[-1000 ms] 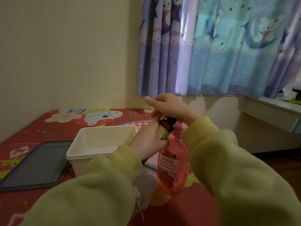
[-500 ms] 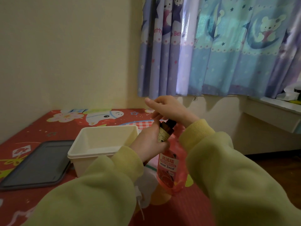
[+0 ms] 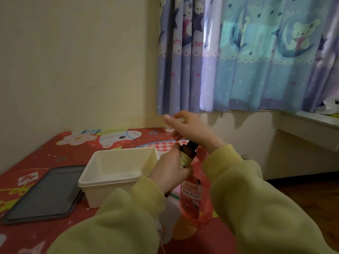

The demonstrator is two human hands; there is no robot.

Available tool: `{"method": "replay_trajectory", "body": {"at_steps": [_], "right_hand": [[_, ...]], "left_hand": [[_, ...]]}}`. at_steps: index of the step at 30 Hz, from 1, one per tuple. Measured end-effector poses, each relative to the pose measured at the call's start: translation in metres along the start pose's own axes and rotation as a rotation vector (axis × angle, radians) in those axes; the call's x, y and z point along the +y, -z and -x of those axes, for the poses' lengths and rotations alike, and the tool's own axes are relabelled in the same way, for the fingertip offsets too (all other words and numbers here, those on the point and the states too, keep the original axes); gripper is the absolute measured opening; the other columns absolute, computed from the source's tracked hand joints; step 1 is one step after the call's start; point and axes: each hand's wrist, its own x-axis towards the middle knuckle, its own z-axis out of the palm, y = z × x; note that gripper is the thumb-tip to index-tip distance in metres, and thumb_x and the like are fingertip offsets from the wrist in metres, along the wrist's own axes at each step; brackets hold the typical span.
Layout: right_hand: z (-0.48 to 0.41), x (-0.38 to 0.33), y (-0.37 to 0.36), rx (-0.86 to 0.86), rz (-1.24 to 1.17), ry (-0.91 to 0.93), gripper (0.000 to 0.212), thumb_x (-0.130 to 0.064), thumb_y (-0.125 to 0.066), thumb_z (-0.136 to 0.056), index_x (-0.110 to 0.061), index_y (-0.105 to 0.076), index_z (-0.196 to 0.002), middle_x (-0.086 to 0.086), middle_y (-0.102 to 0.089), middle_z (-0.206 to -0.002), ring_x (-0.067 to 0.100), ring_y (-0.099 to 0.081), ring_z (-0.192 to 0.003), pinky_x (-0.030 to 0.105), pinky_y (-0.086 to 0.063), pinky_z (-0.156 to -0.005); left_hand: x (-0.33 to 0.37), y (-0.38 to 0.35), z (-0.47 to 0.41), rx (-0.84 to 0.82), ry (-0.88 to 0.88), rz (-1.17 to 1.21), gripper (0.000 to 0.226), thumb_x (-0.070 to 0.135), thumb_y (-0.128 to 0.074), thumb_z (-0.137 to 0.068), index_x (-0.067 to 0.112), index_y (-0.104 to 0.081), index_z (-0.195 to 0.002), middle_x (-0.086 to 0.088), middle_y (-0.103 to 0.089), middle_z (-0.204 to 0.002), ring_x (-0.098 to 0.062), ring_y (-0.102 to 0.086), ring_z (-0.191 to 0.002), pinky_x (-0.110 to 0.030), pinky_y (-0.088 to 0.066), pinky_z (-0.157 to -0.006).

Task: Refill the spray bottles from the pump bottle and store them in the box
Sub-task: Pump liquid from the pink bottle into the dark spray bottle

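Head view: left hand (image 3: 169, 170) at frame centre, fingers wrapped tight round a small dark brown spray bottle (image 3: 187, 154) with a cream label, held upright and slightly tilted. Right hand (image 3: 190, 129) sits directly above it, palm down over the top of the pink pump bottle (image 3: 192, 197), index finger stretched out toward the left; whether it grips the pump head, can't tell, the head is hidden under the palm. Pump bottle stands on the red patterned mat (image 3: 55, 149), just right of and behind the spray bottle. White box (image 3: 117, 171) sits left of the hands, open top, nothing visible inside. Grey tray (image 3: 44, 195) lies flat at lower left, beside the box. Blue cartoon curtain (image 3: 247, 55) fills the upper right.
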Motion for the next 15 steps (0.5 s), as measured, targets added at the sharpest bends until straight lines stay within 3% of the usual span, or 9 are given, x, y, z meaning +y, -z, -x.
{"method": "replay_trajectory", "body": {"at_steps": [8, 15], "right_hand": [[0.001, -0.016, 0.014, -0.095, 0.009, 0.014, 0.045, -0.048, -0.049, -0.091, -0.011, -0.054, -0.116, 0.002, -0.068, -0.08, 0.014, -0.067, -0.071, 0.027, -0.051, -0.067], [0.002, 0.0, 0.004, -0.018, 0.029, 0.074, 0.036, -0.049, -0.06, -0.084, -0.014, -0.067, -0.086, -0.003, -0.071, -0.071, 0.011, -0.07, -0.07, 0.033, -0.057, -0.078]], "left_hand": [[0.011, 0.011, -0.002, -0.006, -0.026, -0.057, 0.05, 0.018, -0.062, -0.075, 0.016, -0.04, -0.12, -0.006, -0.061, -0.088, -0.022, -0.062, -0.074, -0.046, -0.055, -0.071], [0.005, 0.0, 0.0, -0.007, 0.023, -0.019, 0.027, 0.013, -0.059, -0.078, 0.018, -0.04, -0.095, 0.001, -0.054, -0.073, -0.016, -0.056, -0.061, -0.036, -0.052, -0.063]]}}
